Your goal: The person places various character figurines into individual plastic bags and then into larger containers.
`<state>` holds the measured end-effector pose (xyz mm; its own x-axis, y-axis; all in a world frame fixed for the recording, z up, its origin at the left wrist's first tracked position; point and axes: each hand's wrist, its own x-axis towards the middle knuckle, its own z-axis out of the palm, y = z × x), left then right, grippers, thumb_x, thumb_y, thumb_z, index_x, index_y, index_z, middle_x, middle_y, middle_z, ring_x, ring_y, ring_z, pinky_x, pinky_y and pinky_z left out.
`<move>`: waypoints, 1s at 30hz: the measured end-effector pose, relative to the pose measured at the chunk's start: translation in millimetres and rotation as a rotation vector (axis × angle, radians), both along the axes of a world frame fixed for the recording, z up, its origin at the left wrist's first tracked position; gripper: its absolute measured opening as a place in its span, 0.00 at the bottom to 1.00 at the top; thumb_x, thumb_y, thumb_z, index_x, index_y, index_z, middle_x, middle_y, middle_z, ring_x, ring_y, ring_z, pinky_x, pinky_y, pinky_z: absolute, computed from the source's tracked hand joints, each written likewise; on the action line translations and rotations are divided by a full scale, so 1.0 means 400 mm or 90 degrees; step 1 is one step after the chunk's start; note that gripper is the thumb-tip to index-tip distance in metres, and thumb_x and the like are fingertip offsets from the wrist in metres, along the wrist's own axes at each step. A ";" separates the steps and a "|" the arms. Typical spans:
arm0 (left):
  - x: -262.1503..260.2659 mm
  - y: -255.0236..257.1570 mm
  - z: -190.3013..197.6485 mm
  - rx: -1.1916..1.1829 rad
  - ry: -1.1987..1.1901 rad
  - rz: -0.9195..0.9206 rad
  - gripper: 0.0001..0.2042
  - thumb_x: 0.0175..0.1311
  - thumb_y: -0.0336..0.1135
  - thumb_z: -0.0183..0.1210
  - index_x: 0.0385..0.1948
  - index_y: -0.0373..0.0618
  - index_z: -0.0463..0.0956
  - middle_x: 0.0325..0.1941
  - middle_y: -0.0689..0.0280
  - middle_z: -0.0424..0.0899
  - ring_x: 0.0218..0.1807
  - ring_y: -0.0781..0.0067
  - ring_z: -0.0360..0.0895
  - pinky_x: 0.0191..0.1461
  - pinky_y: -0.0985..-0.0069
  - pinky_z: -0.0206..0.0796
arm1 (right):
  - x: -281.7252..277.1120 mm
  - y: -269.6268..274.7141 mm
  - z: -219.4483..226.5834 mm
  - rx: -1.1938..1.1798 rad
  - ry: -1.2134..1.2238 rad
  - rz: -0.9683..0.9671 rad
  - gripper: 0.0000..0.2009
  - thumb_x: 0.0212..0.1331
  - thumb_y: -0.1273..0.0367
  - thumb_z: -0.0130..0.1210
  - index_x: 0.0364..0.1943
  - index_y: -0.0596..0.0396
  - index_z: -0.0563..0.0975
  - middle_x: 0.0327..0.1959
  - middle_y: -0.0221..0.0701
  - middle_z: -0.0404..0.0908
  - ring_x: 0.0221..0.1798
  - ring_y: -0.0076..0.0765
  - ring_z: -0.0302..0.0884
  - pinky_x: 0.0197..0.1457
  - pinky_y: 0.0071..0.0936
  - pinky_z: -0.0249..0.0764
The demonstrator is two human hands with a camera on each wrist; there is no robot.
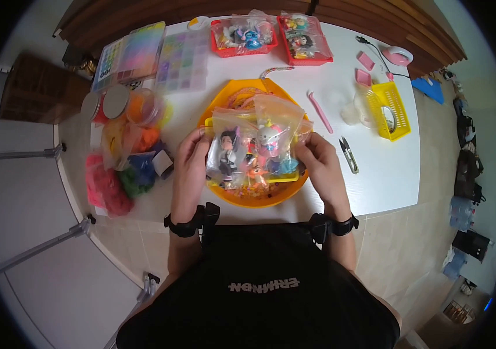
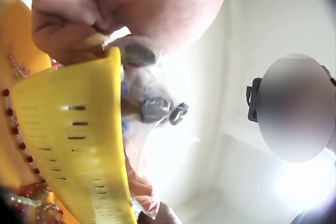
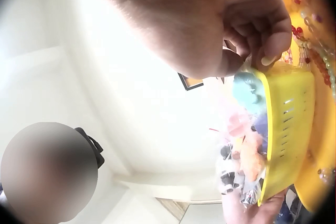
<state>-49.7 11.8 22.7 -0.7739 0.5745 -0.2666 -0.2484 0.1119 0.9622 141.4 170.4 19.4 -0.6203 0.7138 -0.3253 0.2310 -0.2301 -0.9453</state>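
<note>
Both hands hold a yellow plastic basket [image 2: 73, 124] by opposite ends, over an orange tray [image 1: 259, 200]. My left hand [image 1: 192, 160] grips the left end, its fingers curled at the rim. At the right end, my right hand [image 3: 210, 29] pinches the rim between thumb and fingers. Clear zip bags heaped in the basket hold small figurines, among them a dark-haired figure [image 1: 228, 152] and a white-and-pink one [image 1: 269, 139]. An orange figure [image 3: 251, 158] and a turquoise one [image 3: 248, 91] show below them. Bead strands [image 1: 245, 98] and loose beads lie in the tray.
Red baskets [image 1: 244, 49] of bagged figurines stand at the back, beside a compartment box [image 1: 183, 61]. Tubs [image 1: 143, 107] and bags of coloured fluff [image 1: 111, 195] crowd the left. Rightward lie pink tweezers [image 1: 320, 111], thread snips [image 1: 349, 156] and another yellow basket [image 1: 400, 102].
</note>
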 end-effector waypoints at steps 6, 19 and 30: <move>0.020 -0.007 -0.001 -0.030 -0.015 -0.075 0.10 0.79 0.33 0.52 0.47 0.36 0.78 0.37 0.75 0.77 0.37 0.90 0.69 0.40 0.86 0.64 | 0.001 0.033 0.002 0.089 -0.030 0.002 0.09 0.70 0.68 0.54 0.36 0.62 0.75 0.27 0.25 0.76 0.30 0.17 0.69 0.35 0.21 0.69; -0.007 -0.017 -0.021 0.003 0.063 -0.105 0.08 0.80 0.32 0.50 0.41 0.39 0.75 0.34 0.77 0.73 0.35 0.92 0.66 0.38 0.87 0.60 | -0.010 0.052 0.006 0.098 -0.106 0.096 0.12 0.67 0.65 0.59 0.36 0.64 0.76 0.27 0.34 0.80 0.32 0.25 0.77 0.37 0.28 0.75; -0.007 -0.016 -0.023 -0.005 0.084 -0.136 0.07 0.80 0.30 0.49 0.40 0.38 0.74 0.33 0.75 0.73 0.35 0.91 0.65 0.38 0.86 0.61 | -0.013 0.061 0.010 0.206 -0.144 0.090 0.13 0.55 0.68 0.62 0.35 0.68 0.79 0.26 0.43 0.82 0.30 0.37 0.82 0.39 0.32 0.77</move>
<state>-52.6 5.3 13.6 -0.6639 0.7266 -0.1766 -0.0904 0.1565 0.9835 136.0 194.7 23.2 -0.6574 0.7149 -0.2381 0.4497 0.1187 -0.8853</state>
